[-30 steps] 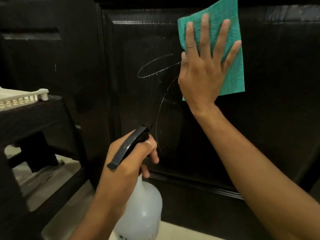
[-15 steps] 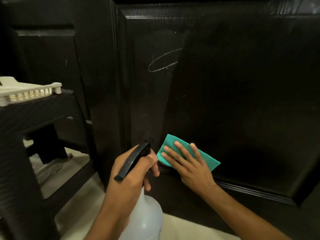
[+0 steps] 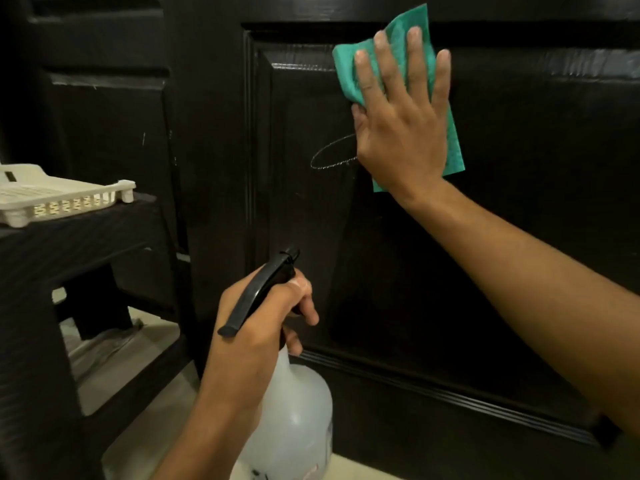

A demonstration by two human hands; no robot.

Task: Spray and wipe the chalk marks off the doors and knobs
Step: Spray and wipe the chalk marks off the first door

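Fingers (image 3: 384,67) of our right hand (image 3: 403,133) lie straight and spread, pressing the green cloth (image 3: 450,133) flat against the dark door panel (image 3: 519,202), beside an oval chalk mark (image 3: 329,157) (partly covered). Our left hand (image 3: 256,334) grips the spray bottle (image 3: 287,417) at its black trigger head (image 3: 258,292), low before the door.
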